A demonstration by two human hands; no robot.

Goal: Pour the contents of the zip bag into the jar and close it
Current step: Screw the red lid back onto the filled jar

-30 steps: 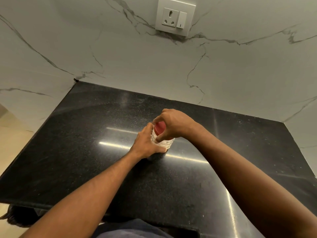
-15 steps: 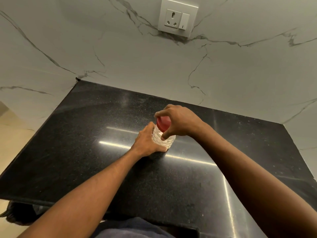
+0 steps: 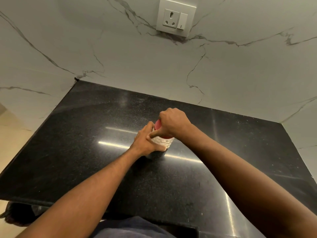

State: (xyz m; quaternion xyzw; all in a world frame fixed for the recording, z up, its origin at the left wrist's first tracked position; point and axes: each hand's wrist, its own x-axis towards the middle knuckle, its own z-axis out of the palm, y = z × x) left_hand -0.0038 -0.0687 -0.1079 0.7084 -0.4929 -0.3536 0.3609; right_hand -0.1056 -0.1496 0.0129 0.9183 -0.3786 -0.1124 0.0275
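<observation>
A small clear jar (image 3: 162, 142) with a scale-patterned wall stands upright near the middle of the black counter (image 3: 85, 143). A red lid (image 3: 158, 126) sits on top of it. My left hand (image 3: 145, 143) wraps around the jar's left side and base. My right hand (image 3: 173, 123) covers the lid from above, fingers curled around its rim and thumb pressed along the near side. Most of the lid and the jar's contents are hidden by my hands. No zip bag is in view.
White marble walls close the counter at the back and right. A wall socket with a switch (image 3: 175, 16) sits high on the back wall. The counter's left edge drops to a beige floor (image 3: 12, 134).
My right hand has turned on the lid, the thumb swinging round to the near side. The left hand keeps its hold on the jar, which stays in place.
</observation>
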